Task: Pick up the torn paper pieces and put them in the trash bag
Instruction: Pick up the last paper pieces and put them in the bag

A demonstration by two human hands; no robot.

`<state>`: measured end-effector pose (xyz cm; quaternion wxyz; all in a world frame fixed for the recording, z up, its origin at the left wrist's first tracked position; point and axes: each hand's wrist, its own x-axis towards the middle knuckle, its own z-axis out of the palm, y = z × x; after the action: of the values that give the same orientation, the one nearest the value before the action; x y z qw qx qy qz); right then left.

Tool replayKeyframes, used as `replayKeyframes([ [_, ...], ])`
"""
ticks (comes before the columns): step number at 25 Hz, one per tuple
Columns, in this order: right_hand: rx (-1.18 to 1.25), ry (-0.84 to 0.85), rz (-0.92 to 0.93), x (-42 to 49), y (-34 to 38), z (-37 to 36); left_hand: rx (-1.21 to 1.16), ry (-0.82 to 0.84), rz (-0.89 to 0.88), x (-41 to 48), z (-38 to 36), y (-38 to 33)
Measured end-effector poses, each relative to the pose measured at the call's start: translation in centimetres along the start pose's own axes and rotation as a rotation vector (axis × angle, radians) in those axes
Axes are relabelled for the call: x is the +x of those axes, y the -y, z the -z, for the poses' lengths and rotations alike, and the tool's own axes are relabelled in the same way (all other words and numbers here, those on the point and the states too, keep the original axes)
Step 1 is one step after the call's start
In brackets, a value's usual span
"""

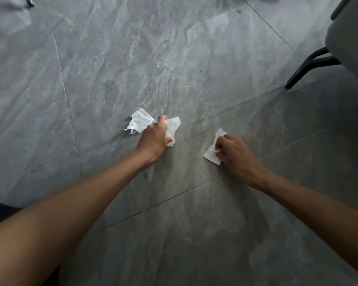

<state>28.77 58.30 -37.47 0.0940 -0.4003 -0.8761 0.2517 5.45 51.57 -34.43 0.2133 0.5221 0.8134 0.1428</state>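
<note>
On the floor: I am reaching both bare arms down over grey, marble-veined stone tiles (194, 58) with thin dark grout lines.
Left hand: my left hand (153, 139) is closing around torn white paper, fingers curled, knuckles facing up.
Paper at left hand: a crumpled white torn paper piece with a ragged lower edge (140, 122) is sticking out on the hand's left side; a smoother white torn paper strip (172, 126) is showing on its right side, running down past my thumb. I cannot tell whether these are one sheet or two.
Right hand: my right hand (234, 153) is pinching a small creased white paper scrap (212, 154) between fingertips and thumb, low against the tile.
Paper spacing: the right scrap is lying well apart from the left bundle, with bare tile between.
Containers: I am seeing no trash bag within this view.
Surroundings: a grey padded chair seat on a black metal leg (347, 38) is standing at the upper right, well apart from both hands.
</note>
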Motion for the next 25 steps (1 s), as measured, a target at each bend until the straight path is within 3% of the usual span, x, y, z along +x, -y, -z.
replayKeyframes([
  [3,0.127,-0.046,-0.036,-0.8,0.4,0.8,0.043,0.041,0.039,1.2,-1.0,0.0],
  [6,0.287,-0.09,-0.198,-1.7,1.6,1.4,0.103,0.079,-0.048,0.4,-0.7,-0.2],
  [9,0.551,-0.003,-0.403,-2.1,3.9,1.4,0.136,0.137,-0.143,-1.2,2.1,-0.8],
  [13,0.972,0.14,-0.532,-1.9,9.7,1.3,0.119,0.06,-0.275,-5.2,10.2,-1.9],
  [19,1.049,0.303,-0.335,-0.2,21.1,3.7,-0.004,-0.115,-0.187,-14.7,23.2,0.4],
  [25,0.77,0.449,-0.029,0.4,35.3,6.3,-0.014,-0.24,0.133,-27.7,29.7,10.1],
])
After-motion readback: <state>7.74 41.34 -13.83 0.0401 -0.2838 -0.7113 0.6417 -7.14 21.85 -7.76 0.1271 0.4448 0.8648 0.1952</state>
